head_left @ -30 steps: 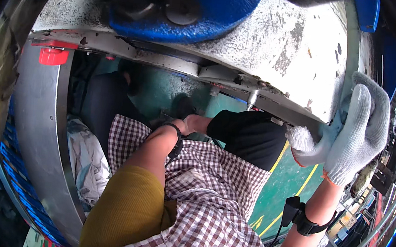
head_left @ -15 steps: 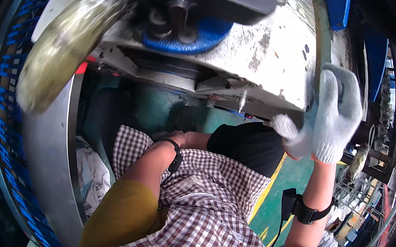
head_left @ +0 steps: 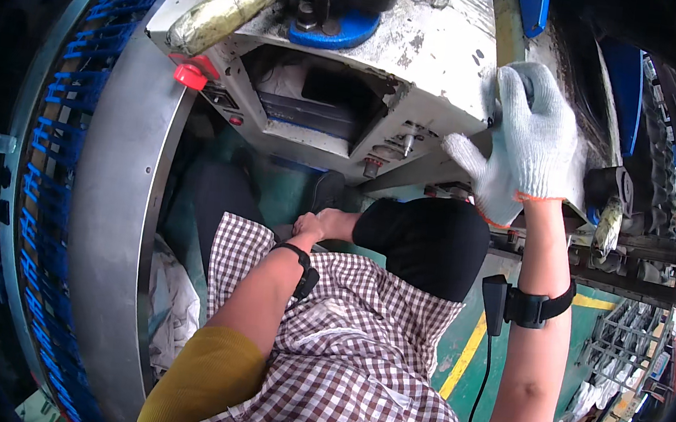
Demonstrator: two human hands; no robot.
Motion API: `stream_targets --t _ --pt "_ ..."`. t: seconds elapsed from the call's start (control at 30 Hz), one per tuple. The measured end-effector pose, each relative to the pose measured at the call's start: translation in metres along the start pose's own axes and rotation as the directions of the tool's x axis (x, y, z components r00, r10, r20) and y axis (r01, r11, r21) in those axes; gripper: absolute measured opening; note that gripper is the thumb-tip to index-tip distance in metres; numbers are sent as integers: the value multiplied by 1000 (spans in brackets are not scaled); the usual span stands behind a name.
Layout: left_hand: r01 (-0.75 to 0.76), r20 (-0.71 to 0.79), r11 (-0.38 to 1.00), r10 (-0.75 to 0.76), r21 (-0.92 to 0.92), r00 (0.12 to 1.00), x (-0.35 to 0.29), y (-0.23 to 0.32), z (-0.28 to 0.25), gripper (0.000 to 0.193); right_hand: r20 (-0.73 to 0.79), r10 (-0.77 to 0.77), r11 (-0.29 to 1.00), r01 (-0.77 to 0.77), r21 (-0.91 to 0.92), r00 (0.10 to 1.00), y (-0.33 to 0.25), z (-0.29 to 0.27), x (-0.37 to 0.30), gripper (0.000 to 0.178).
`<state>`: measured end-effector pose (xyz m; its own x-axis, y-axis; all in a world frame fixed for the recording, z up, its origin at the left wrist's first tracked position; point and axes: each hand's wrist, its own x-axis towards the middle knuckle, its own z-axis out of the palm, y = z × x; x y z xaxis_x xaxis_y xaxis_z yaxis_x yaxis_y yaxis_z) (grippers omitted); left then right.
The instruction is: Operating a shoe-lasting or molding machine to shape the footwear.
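- Right hand (head_left: 531,141), in a white knit glove, had shifted up the machine housing (head_left: 421,47) and lay flat on its right edge, fingers spread, clamped on nothing.
- Left hand (head_left: 312,225), bare, stayed low beneath the housing; grip not discernible.
- View had swung: the open recess (head_left: 329,99) above the left hand now showed.
- Likely bracing while reaching under.

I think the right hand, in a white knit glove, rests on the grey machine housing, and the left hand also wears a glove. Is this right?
Not quite. The left hand is bare; only a black wrist strap sits behind it. The head view shows this. The right hand, in a white knit glove, does rest on the grey machine housing.
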<state>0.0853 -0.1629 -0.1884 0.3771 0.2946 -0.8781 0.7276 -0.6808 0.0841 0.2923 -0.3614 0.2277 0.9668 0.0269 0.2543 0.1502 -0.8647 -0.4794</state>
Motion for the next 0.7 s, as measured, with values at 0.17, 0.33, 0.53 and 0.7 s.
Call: stream_targets --t 0.17,0.33,0.53,0.7 --pt "-171 -203 985 165 -12 965 7 15 -17 28 -89 -39 998 43 37 995 -14 -23 -13 21" --pt "-437 -237 796 560 418 794 27 9 -14 24 -81 -20 997 26 72 996 -21 -27 -20 16" --pt "-287 -100 843 369 455 924 49 26 -21 21 -70 -27 986 38 164 997 -26 -31 -23 14" --pt "68 253 958 4 -277 967 25 0 -16 30 -84 5 987 9 159 996 -20 -32 -27 13"
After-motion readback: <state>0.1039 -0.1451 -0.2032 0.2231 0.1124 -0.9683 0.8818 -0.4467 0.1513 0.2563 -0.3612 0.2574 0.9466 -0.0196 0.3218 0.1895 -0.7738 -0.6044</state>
